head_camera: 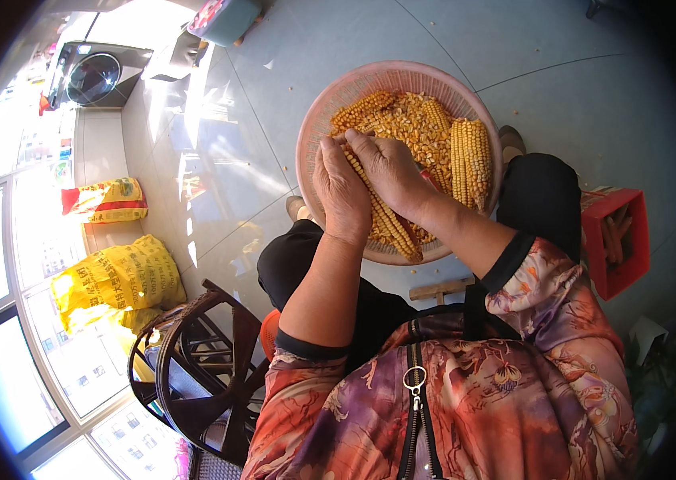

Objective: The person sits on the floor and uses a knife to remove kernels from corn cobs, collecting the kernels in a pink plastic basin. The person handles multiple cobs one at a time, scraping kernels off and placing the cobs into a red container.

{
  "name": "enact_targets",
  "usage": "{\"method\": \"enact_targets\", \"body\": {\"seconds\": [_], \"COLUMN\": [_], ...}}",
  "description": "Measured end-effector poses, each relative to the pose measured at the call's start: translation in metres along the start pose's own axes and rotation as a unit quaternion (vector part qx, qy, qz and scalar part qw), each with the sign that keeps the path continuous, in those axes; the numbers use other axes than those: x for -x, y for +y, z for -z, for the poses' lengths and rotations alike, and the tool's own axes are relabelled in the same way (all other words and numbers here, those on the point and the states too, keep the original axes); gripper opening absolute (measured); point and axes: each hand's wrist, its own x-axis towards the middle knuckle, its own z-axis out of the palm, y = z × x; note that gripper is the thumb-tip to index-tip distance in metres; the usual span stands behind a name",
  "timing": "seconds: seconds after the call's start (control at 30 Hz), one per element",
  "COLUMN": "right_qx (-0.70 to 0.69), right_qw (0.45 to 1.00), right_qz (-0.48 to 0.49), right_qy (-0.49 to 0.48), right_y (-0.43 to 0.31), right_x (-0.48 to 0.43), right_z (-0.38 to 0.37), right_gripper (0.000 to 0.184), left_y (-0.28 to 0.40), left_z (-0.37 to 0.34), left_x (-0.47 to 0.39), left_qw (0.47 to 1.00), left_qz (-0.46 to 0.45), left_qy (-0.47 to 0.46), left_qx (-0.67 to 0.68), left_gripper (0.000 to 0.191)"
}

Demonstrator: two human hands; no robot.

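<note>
A pink plastic basket (395,69) stands before me, filled with loose corn kernels (416,135) and several corn cobs. Both my hands are over its left half and close around one partly shelled ear of corn (383,207), which slants down to the basket's near side. My left hand (341,186) is curled along its left side, and my right hand (389,168) covers its upper end, thumbs nearly together. Something small and red shows beside my right wrist, mostly hidden. Unshelled ears of corn (470,159) lie at the basket's right, another ear (362,111) at its upper left.
A red box (643,240) holding bare cobs stands right of my knee. Left are a dark wooden chair (224,384), yellow sacks (122,279) by the window, and a washing machine (95,75). A wooden piece (441,290) lies below the basket; scattered kernels dot the tiled floor.
</note>
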Motion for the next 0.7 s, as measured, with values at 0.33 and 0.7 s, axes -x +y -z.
{"method": "enact_targets", "body": {"seconds": [0.33,0.7], "right_qx": [-0.108,-0.064], "right_qw": [0.988,0.986], "right_qz": [-0.111,-0.152], "right_qy": [0.016,-0.034], "right_y": [-0.004,-0.007], "right_x": [0.003,0.007], "right_z": [0.002,0.003], "right_gripper": [0.049,0.041], "left_y": [0.001,-0.006], "left_z": [0.009,0.008], "left_x": [-0.015,-0.018], "left_qw": [0.976,0.980], "left_qz": [0.083,0.095], "left_qy": [0.060,0.055], "left_qx": [0.193,0.168], "left_gripper": [0.038,0.032]}}
